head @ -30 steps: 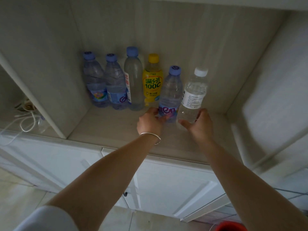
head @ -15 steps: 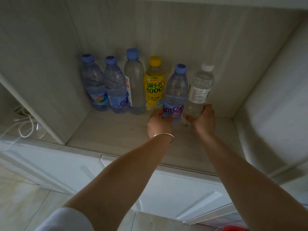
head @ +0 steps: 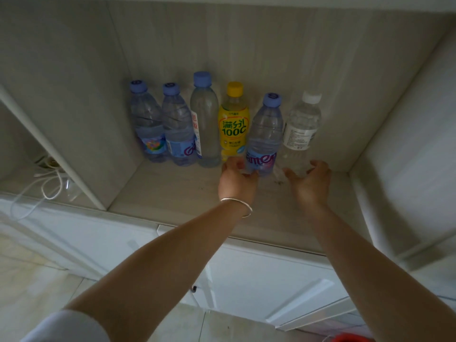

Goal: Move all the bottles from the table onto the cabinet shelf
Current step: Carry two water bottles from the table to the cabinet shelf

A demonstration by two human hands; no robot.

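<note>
Six bottles stand upright in a row at the back of the cabinet shelf: two blue-capped water bottles at the left and, a taller clear bottle with a blue cap, a yellow drink bottle whose label reads "100C" under Chinese characters, another blue-capped water bottle with purple lettering too distorted to read in full, and a clear white-capped bottle with a white label of small, illegible print. The left hand curls round the base of the fifth bottle, fingers and thumb on it. The right hand sits just before the white-capped bottle, fingers loosely spread and apparently gripping nothing. The table is out of sight, so whether more bottles wait there cannot be told; these six look placed. Beyond lie white cabinet doors, a cord in the next compartment and something red on the floor.
</note>
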